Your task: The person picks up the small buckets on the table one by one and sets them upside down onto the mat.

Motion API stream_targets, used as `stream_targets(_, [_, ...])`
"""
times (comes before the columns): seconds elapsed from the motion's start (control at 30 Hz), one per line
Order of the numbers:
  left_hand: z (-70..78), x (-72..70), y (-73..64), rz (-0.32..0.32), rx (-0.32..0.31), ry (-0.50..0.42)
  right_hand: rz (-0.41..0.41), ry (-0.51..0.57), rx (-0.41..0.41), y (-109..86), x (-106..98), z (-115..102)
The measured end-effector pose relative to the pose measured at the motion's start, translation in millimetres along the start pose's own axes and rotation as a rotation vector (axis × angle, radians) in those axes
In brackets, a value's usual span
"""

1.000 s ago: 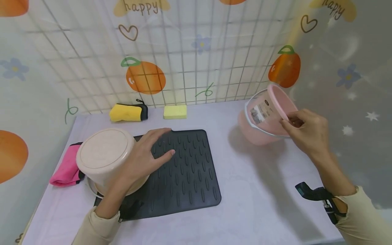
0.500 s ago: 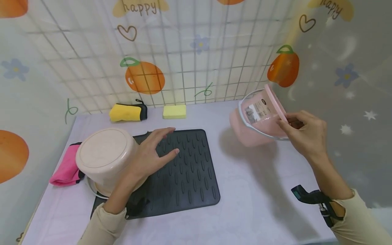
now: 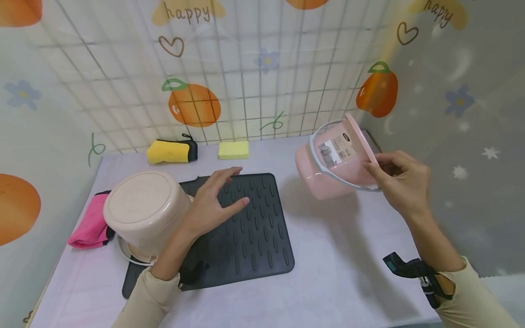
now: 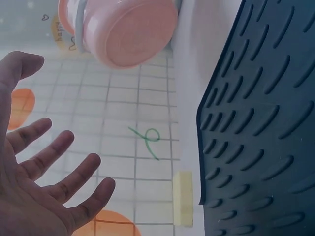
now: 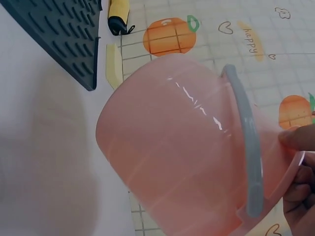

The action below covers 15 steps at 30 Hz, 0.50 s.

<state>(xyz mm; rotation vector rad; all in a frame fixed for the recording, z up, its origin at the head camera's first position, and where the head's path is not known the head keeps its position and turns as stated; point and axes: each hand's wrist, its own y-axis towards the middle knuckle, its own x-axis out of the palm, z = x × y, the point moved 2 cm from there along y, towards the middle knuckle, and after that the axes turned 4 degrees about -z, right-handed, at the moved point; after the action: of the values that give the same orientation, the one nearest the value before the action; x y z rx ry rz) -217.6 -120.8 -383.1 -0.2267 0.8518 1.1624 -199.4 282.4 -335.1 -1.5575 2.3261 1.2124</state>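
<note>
With thumb and fingers my right hand (image 3: 404,182) pinches the rim of a pink bucket (image 3: 328,175). The bucket is tilted on its side in the air, its mouth toward the right and its base toward the left. Its grey-blue handle (image 5: 251,157) hangs around the body, and a paper label (image 3: 337,150) shows on its wall. My left hand (image 3: 217,200) hovers over the black ridged mat (image 3: 262,228), fingers spread and holding nothing, as the left wrist view (image 4: 44,182) confirms. Beside that forearm, an upturned cream bucket (image 3: 141,205) stands on the mat's left part.
A pink folded cloth (image 3: 92,223) lies left of the cream bucket. Along the back of the table are a yellow cloth roll (image 3: 170,151) with a black edge and a pale yellow sponge (image 3: 233,150). A grid wall (image 3: 266,91) under a printed sheet rises behind.
My right hand has carried the pink bucket leftward, turning its mouth away to the right. The left hand has shifted slightly right over the mat, with its fingers still spread.
</note>
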Motion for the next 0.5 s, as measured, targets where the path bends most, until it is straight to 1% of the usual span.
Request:
stream_targets(0.17, [0.9,4.2,2.5,-0.004,0.014,-0.035,0.008,0.059,0.050,-3.4,3.6,-2.8])
stream_targets(0.37, [1.4,8.7,8.7,0.006,0.017,-0.045,0.009,0.100,0.103,-4.9,8.7,-4.3])
stream_targets(0.5, [-0.2,11.3,10.7,0.011,0.015,-0.055,0.004,0.142,0.112,-7.4,12.0,-6.8])
